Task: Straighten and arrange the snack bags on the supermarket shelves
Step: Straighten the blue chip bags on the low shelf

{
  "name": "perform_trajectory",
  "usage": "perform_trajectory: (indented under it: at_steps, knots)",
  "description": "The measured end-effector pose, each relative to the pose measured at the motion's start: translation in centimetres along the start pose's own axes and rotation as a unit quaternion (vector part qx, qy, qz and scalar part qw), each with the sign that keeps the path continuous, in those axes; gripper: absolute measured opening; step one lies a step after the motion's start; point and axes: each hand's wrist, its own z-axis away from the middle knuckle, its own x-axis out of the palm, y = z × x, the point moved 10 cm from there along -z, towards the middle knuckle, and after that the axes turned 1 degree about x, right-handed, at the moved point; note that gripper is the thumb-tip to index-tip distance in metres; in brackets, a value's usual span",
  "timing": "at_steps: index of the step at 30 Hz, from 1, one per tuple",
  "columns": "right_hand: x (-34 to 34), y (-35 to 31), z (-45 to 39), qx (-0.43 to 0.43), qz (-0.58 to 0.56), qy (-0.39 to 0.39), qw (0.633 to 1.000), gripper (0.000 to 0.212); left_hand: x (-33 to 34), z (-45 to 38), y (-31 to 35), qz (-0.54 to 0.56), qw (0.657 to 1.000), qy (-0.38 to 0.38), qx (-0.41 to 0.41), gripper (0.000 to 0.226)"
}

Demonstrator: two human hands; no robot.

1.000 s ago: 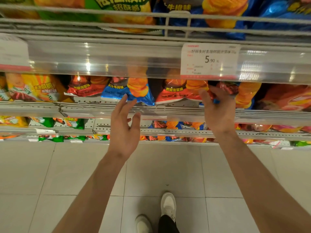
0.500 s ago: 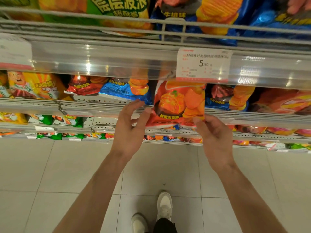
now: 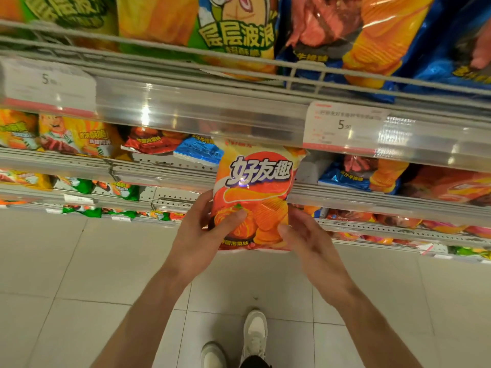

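An orange-red chip bag (image 3: 259, 187) stands upright in front of the middle shelf, held out over the aisle. My left hand (image 3: 204, 235) grips its lower left side, thumb across the front. My right hand (image 3: 305, 235) holds the lower right corner, fingers curled behind the bag. On the shelf behind lie a red bag (image 3: 148, 142), a blue bag (image 3: 199, 152) to the left and another blue bag (image 3: 356, 173) to the right. There is a gap in the row behind the held bag.
The upper shelf's clear rail (image 3: 202, 112) with a price tag (image 3: 342, 126) hangs just above the held bag. Large green and blue bags fill the top shelf. Lower shelves (image 3: 170, 200) hold more bags. White floor tiles and my shoes (image 3: 252, 333) lie below.
My right hand pulled the orange-red bag out of the shelf and it was turned upright, front facing me. My left hand left the shelf edge and took hold of the bag's left side.
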Motion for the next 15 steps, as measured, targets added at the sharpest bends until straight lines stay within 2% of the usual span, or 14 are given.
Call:
perform_trajectory:
  at_steps: [6, 8, 10, 13, 15]
  knots:
    - [4.8, -0.8, -2.2, -0.005, -0.002, -0.004, 1.0, 0.045, -4.5, 1.0, -0.8, -0.016, 0.999, 0.047, -0.018, 0.081]
    - [6.6, -1.2, -2.6, -0.007, 0.005, -0.03, 1.0, 0.038, -5.9, 1.2, -1.0, -0.012, 0.998, 0.065, -0.017, 0.075]
    - [7.6, -1.8, -3.2, -0.024, 0.06, -0.036, 0.997, 0.044, -7.4, 1.4, -1.0, 0.001, 0.996, 0.094, -0.009, 0.068]
    - [6.3, -3.7, -4.7, -0.078, 0.159, 0.04, 0.983, 0.056, -9.3, 1.4, -0.8, 0.01, 0.991, 0.137, 0.001, 0.067]
    - [4.8, -5.8, -5.8, -0.13, 0.237, 0.115, 0.956, 0.052, -10.4, 1.5, -0.5, 0.018, 0.987, 0.159, 0.014, 0.063]
